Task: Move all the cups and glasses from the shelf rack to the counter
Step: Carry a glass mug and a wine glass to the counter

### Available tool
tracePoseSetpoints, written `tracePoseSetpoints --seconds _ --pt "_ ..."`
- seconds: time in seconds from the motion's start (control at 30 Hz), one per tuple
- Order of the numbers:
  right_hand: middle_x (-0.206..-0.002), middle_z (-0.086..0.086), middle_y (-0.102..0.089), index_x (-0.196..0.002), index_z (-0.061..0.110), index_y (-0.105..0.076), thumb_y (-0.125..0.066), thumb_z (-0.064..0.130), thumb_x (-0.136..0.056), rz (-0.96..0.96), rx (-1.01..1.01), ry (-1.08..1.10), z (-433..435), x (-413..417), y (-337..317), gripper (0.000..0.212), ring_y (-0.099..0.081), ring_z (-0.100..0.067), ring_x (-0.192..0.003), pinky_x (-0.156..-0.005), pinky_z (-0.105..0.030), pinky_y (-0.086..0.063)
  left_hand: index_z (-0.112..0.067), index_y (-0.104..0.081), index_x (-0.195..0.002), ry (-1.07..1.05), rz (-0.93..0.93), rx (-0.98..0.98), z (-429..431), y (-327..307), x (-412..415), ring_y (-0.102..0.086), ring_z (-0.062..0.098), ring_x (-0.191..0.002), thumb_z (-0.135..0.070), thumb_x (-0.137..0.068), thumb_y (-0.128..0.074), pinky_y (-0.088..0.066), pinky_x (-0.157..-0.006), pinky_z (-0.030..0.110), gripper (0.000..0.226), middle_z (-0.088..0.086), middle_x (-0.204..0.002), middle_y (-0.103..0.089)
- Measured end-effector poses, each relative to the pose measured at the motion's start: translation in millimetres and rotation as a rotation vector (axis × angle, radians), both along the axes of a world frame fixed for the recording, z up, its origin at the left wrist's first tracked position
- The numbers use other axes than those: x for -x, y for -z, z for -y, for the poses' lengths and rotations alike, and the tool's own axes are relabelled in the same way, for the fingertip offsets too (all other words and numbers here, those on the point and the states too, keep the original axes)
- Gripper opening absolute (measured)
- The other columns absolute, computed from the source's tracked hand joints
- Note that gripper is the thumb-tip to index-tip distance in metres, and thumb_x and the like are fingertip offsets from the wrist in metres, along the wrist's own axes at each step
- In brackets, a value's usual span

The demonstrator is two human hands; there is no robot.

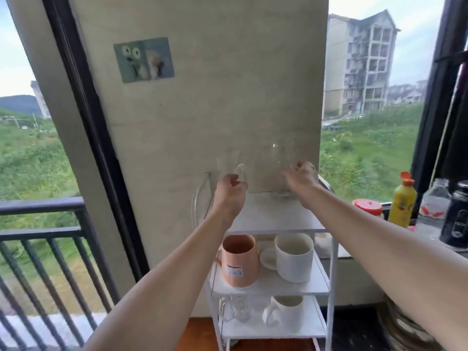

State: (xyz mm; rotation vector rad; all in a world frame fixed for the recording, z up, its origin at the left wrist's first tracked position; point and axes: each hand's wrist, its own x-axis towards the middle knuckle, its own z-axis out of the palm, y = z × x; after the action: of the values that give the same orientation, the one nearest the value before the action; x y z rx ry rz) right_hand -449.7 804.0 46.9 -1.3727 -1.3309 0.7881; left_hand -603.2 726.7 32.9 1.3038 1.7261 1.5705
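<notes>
A white three-tier shelf rack (329, 287) stands against the wall. My left hand (229, 192) grips a clear glass mug (229, 164) by its lower part, lifted above the top shelf. My right hand (301, 177) holds a second clear glass (282, 154), also raised; motion blur makes it faint. The middle shelf carries a pink cup (239, 260), a large white cup (293, 258) and a small white dish (268, 258). On the bottom shelf stand a clear glass mug (234, 309) and a white mug (286, 312).
To the right, the counter (428, 230) holds a yellow bottle (402, 202), an orange-lidded jar (368, 207), a clear bottle (435, 202) and a black appliance (458, 216). A dark balcony railing (40, 236) fills the left. Stacked dishes (405, 328) sit low on the right.
</notes>
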Motion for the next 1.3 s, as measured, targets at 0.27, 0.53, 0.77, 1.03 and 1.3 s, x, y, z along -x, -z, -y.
tracePoseSetpoints --seconds 0.27,0.53,0.77,1.03,1.3 --pt "-0.074 -0.011 -0.057 -0.091 0.011 -0.067 -0.062 0.008 -0.077 -0.298 0.053 -0.119 -22 22 19 0.014 -0.051 -0.021 -0.054 -0.043 -0.026 -0.047 -0.014 -0.064 -0.082 0.242 0.300 -0.093 -20 -3 16 -0.061 0.019 -0.070 -0.018 -0.092 -0.051 -0.042 -0.070 0.028 0.017 0.013 -0.077 -0.068" --pt "-0.077 -0.004 -0.064 -0.104 0.024 -0.057 -0.073 0.034 -0.077 -0.344 -0.069 -0.151 6 22 24 0.033 -0.059 -0.016 -0.066 -0.051 -0.028 -0.043 -0.007 -0.063 -0.080 0.232 0.476 -0.100 -7 -11 33 -0.048 0.015 -0.043 -0.028 -0.095 -0.049 -0.035 -0.053 0.027 0.030 -0.002 -0.045 -0.051" --pt "-0.075 0.002 -0.069 -0.094 0.025 -0.065 -0.072 0.053 -0.077 -0.419 -0.029 -0.226 63 -5 19 0.034 -0.070 -0.014 -0.067 -0.055 -0.027 -0.051 -0.014 -0.051 -0.064 0.208 0.590 -0.140 24 -7 39 -0.029 0.011 -0.035 -0.025 -0.093 -0.054 -0.021 -0.045 0.028 0.031 -0.002 -0.052 -0.043" --pt "-0.089 -0.004 -0.072 -0.106 0.022 -0.064 -0.075 0.047 -0.077 -0.463 -0.001 -0.346 147 -77 25 0.039 -0.071 -0.015 -0.074 -0.050 -0.025 -0.050 -0.017 -0.041 -0.049 0.337 0.651 -0.089 86 -3 -10 -0.019 0.015 -0.040 -0.013 -0.078 -0.050 -0.020 -0.048 0.029 0.030 -0.006 -0.039 -0.027" --pt "-0.085 0.002 -0.075 -0.108 0.028 -0.066 -0.079 0.050 -0.068 -0.442 0.030 -0.251 272 -222 66 0.048 -0.069 -0.013 -0.070 -0.051 -0.024 -0.050 -0.020 -0.036 -0.051 0.613 0.666 0.070 172 46 -141 -0.015 0.015 -0.045 -0.014 -0.084 -0.047 -0.014 -0.053 0.033 0.036 -0.005 -0.043 -0.023"
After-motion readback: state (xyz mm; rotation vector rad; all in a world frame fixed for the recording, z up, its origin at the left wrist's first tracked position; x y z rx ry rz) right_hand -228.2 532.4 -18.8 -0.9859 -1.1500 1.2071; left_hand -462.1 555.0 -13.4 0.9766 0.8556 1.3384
